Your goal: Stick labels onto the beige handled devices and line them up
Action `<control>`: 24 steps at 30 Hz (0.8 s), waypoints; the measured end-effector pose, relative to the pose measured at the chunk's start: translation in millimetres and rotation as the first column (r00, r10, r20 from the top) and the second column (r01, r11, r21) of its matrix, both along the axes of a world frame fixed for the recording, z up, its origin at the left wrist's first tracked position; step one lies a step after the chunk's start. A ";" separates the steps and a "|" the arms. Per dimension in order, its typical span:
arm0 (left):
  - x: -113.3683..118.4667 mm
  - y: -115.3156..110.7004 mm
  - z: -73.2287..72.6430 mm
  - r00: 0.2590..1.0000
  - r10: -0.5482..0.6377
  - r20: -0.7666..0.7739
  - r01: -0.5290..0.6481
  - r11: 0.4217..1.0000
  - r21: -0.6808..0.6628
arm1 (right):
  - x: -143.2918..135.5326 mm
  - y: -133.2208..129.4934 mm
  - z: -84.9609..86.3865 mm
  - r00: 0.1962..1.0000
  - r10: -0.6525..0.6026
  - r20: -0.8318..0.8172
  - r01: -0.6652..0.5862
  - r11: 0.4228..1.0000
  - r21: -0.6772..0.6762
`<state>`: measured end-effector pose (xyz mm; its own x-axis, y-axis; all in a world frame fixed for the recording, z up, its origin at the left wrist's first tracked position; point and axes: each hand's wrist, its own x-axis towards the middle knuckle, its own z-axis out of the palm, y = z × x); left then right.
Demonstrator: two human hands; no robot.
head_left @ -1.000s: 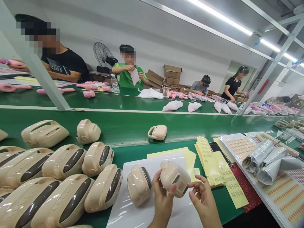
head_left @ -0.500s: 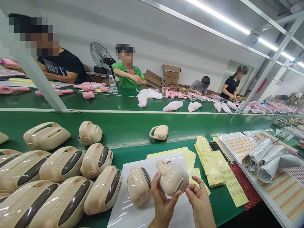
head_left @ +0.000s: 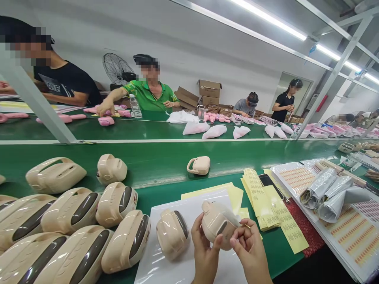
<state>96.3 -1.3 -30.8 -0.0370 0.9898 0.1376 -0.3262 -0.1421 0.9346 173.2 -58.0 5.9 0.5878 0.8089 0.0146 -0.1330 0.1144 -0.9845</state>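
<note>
My left hand (head_left: 204,244) is wrapped around a small beige portable speaker (head_left: 217,223) with a rounded body, holding it tilted above a white sheet (head_left: 161,272). At the speaker's right side, the fingers of my right hand (head_left: 248,242) are pinched together close to its surface. Whatever lies between those fingertips is too small to make out. Just left of my hands, another beige speaker (head_left: 171,236) with a dark glossy panel rests on the sheet.
Several beige speakers (head_left: 124,240) crowd the left. One small speaker (head_left: 199,165) sits on the green belt (head_left: 154,157). Yellow label sheets (head_left: 260,201), a phone (head_left: 269,183) and rolled silver sheets (head_left: 322,193) lie right. Co-workers sit or stand across the belt.
The held speaker has turned in my left hand and shifted slightly right. My right fingers have curled into a tighter pinch. Across the belt, the person in green has reached toward pink items.
</note>
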 end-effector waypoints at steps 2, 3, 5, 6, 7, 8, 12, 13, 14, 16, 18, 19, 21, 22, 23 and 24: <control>1.8 0.0 8.4 0.998 -0.049 0.025 0.051 0.995 -0.083 | -3.1 -5.2 6.2 1.000 -0.020 -0.011 0.020 0.998 0.055; 2.6 0.4 12.0 0.998 -0.055 0.034 0.059 0.990 -0.127 | -3.7 -7.1 9.4 1.000 -0.023 -0.009 0.023 0.996 0.085; 3.5 1.8 16.9 0.998 -0.042 0.055 0.053 0.976 -0.213 | -2.1 -7.9 15.5 0.999 -0.038 0.024 0.035 0.992 0.123; 3.5 2.4 18.2 0.996 -0.039 0.075 0.056 0.967 -0.249 | 0.1 -6.6 18.0 0.997 -0.048 0.055 0.041 0.992 0.120; 3.4 2.9 18.9 0.994 -0.041 0.100 0.067 0.959 -0.276 | 3.0 -4.2 20.2 0.995 -0.053 0.090 0.044 0.994 0.102; 3.0 3.2 19.2 0.991 -0.045 0.126 0.081 0.952 -0.296 | 6.2 -1.0 21.7 0.991 -0.049 0.122 0.040 0.996 0.074; 1.1 2.6 20.7 0.981 -0.059 0.186 0.117 0.941 -0.317 | 15.7 12.7 22.1 0.983 0.079 0.165 -0.073 0.996 -0.043; 0.9 2.3 21.6 0.979 -0.063 0.194 0.124 0.939 -0.320 | 15.9 14.9 21.3 0.982 0.098 0.161 -0.089 0.994 -0.059; 0.9 2.0 22.7 0.978 -0.063 0.199 0.127 0.937 -0.326 | 15.1 16.4 20.5 0.983 0.095 0.158 -0.086 0.994 -0.067; 1.4 1.3 25.0 0.977 -0.056 0.207 0.125 0.933 -0.337 | 11.6 17.7 19.5 0.986 0.047 0.158 -0.038 0.997 -0.063; 2.1 0.7 26.7 0.975 -0.051 0.214 0.124 0.931 -0.344 | 7.5 17.8 19.1 0.987 0.025 0.157 -0.017 0.998 -0.052; 2.4 0.4 27.1 0.974 -0.050 0.220 0.126 0.930 -0.344 | 5.9 17.7 19.0 0.987 0.036 0.155 -0.029 0.998 -0.051; 2.8 -0.2 27.0 0.972 -0.048 0.231 0.128 0.930 -0.345 | 3.9 17.8 18.6 0.986 0.055 0.155 -0.047 0.998 -0.051; 2.9 -0.3 26.6 0.972 -0.044 0.232 0.125 0.930 -0.346 | 3.5 18.0 18.3 0.986 0.048 0.157 -0.041 0.998 -0.049; 2.9 -0.3 26.1 0.972 -0.038 0.231 0.119 0.930 -0.347 | 3.2 18.3 18.0 0.986 0.033 0.161 -0.026 0.999 -0.045; 2.9 -0.2 25.6 0.973 -0.035 0.229 0.115 0.930 -0.348 | 3.1 18.6 17.5 0.986 0.020 0.167 -0.013 0.999 -0.041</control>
<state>99.2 -1.5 -5.2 0.0503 0.9725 -0.2276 -0.5212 0.2200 0.8246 176.3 -39.3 23.4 0.5665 0.8203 0.0792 0.0321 0.0741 -0.9967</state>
